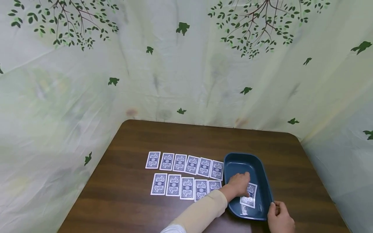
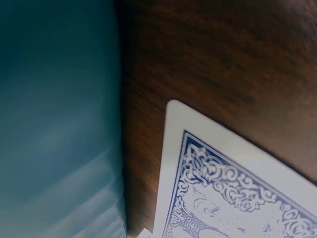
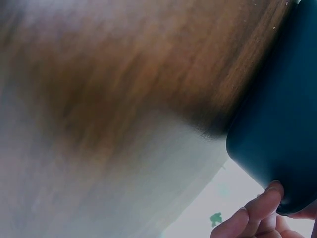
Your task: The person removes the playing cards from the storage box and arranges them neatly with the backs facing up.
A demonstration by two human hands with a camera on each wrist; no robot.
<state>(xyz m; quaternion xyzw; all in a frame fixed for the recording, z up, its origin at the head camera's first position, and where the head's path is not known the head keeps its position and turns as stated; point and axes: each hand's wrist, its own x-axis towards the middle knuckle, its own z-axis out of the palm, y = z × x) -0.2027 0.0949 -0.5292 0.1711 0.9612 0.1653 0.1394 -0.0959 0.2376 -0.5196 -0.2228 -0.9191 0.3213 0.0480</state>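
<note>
My left hand (image 1: 239, 185) reaches over the left rim of a blue tray (image 1: 263, 176) and holds a blue-backed playing card (image 1: 250, 200) inside it. The hand covers the card's upper left part. At the tray's near right corner, my right hand (image 1: 281, 218) grips the rim, and its fingers (image 3: 262, 206) show against the tray's outer wall in the right wrist view. Beside the tray lie two rows of face-down playing cards (image 1: 174, 185). The left wrist view shows one such card (image 2: 233, 198) close up, but not the hand.
The brown wooden table (image 1: 122, 181) carries everything. My left forearm sleeve (image 1: 204, 210) crosses over the near row's right end and partly hides it. A pale curtain (image 1: 163, 81) with leaf prints hangs behind the table and at its sides.
</note>
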